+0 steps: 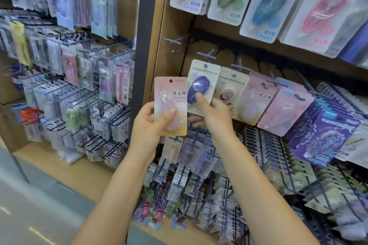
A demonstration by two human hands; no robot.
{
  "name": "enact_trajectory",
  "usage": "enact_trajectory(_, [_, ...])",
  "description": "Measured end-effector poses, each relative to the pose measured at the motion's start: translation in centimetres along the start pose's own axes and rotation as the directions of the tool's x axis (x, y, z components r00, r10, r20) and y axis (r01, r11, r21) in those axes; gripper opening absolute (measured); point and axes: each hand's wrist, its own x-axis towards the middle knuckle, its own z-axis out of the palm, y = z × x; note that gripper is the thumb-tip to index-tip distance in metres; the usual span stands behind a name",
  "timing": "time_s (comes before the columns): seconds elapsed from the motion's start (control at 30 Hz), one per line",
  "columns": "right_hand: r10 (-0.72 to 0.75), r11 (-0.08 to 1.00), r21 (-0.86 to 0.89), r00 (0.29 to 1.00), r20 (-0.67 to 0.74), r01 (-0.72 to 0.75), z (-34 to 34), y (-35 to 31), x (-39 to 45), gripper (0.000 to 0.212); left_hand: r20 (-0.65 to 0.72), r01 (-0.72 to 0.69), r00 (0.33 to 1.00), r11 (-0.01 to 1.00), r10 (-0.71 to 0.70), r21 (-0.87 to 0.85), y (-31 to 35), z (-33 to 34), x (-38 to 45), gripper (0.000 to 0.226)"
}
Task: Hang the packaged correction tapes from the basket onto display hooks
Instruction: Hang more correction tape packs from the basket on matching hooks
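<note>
My left hand (148, 123) grips a pink-and-peach packaged correction tape (170, 105), thumb across its clear blister, held upright in front of the display. My right hand (214, 114) pinches the lower edge of a cream pack with a purple correction tape (202, 85), which hangs on a hook (206, 65) in the middle row. Two empty grey hooks (172, 41) (207, 55) stick out up and left of that pack. No basket is in view.
To the right hang a cream pack with a pink tape (232, 93), pink packs (256, 98) and purple packs (322, 137). Large Campus tapes (264, 4) fill the row above. Dense racks of small packs (199, 165) lie below, with more pegged goods (79, 69) on the left.
</note>
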Motion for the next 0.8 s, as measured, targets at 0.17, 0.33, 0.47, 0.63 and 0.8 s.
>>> enact_trajectory(0.17, [0.077,0.991,-0.114,0.994,0.071,-0.069,-1.8,1.7,-2.0,0.051,-0.017,0.005,1.0,0.998,-0.007,-0.069,-0.2,0.2,0.3,0.043])
enact_trajectory(0.33, [-0.067,0.997,-0.029,0.988,0.137,0.072,-3.4,1.7,-3.4,0.028,0.101,-0.001,0.995,0.998,-0.006,0.067,-0.6,1.5,-0.3,0.042])
enact_trajectory(0.47, [-0.146,0.989,0.059,0.978,0.148,0.139,-5.1,1.4,-4.4,0.017,0.229,0.008,0.972,0.988,-0.044,0.153,-0.4,3.3,-0.8,0.04])
enact_trajectory(0.63, [-0.146,0.982,0.122,0.989,-0.016,0.147,-8.4,2.1,-5.2,0.007,0.29,0.068,0.951,0.988,-0.106,0.139,-0.3,5.3,-1.3,0.038])
enact_trajectory(0.8, [-0.131,0.979,0.134,0.98,-0.147,0.151,-11.2,2.7,-6.5,0.01,0.373,0.074,0.912,0.962,-0.172,0.263,-1.5,8.6,-2.1,0.027])
